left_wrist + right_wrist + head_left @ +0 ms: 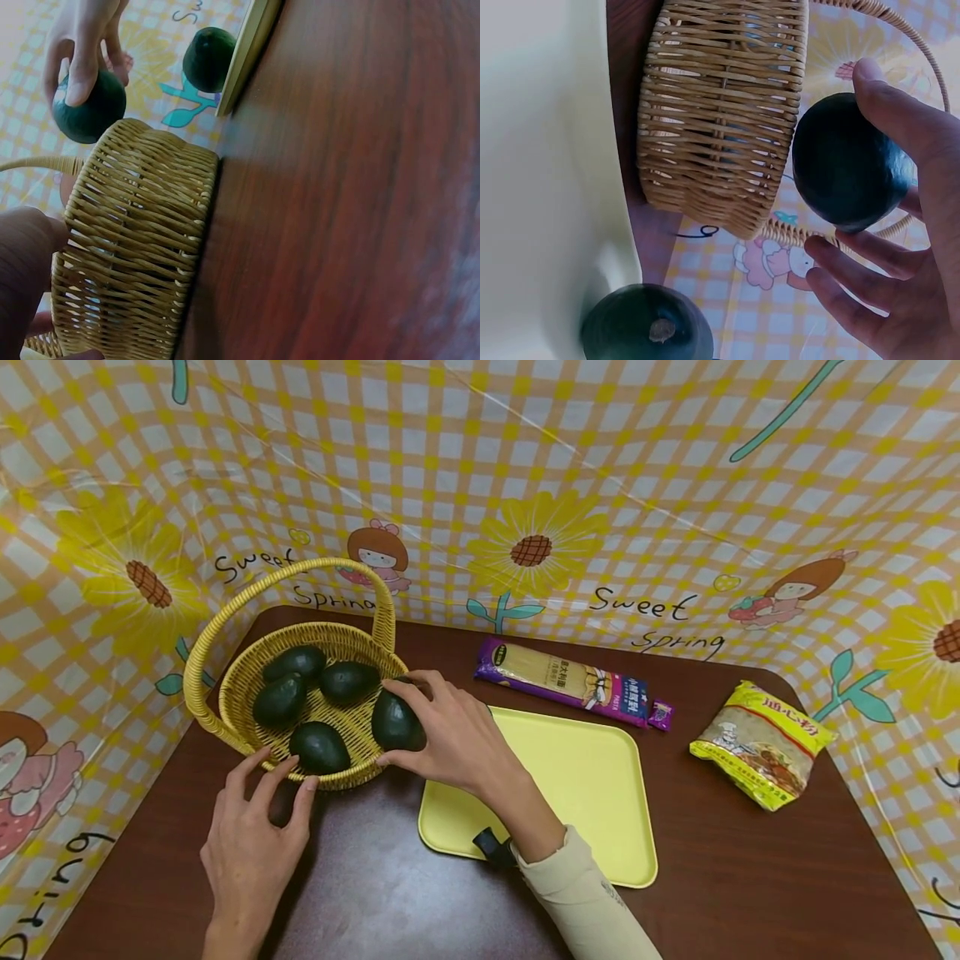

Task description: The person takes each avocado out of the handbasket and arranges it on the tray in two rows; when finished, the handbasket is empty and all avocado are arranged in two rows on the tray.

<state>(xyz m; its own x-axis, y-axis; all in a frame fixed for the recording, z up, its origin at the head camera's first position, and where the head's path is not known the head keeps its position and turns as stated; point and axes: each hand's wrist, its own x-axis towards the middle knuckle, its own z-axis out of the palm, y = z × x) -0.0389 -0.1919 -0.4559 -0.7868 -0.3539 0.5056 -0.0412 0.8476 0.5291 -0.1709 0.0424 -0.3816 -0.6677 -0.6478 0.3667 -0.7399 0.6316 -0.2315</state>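
A yellow wicker basket (345,777) with a tall looped handle stands on the left of the table, holding several dark green avocados (321,747). My left hand (255,835) is at its front rim, thumb on the near side and fingertips over the edge; the left wrist view also shows the thumb against the wicker (135,240). Above the basket's right rim, my right hand (457,735) grips another avocado (393,720) between thumb and fingers. The right wrist view shows this avocado (847,161) clear of the basket. One more avocado (649,326) lies on the tray, mostly hidden by my right hand in the head view.
A pale yellow tray (585,777) lies right of the basket, under my right forearm. Behind it is a purple pasta packet (562,681) with a small purple sachet (661,715). A yellow noodle bag (761,745) sits farther right. Patterned cloth (637,527) hangs around the table.
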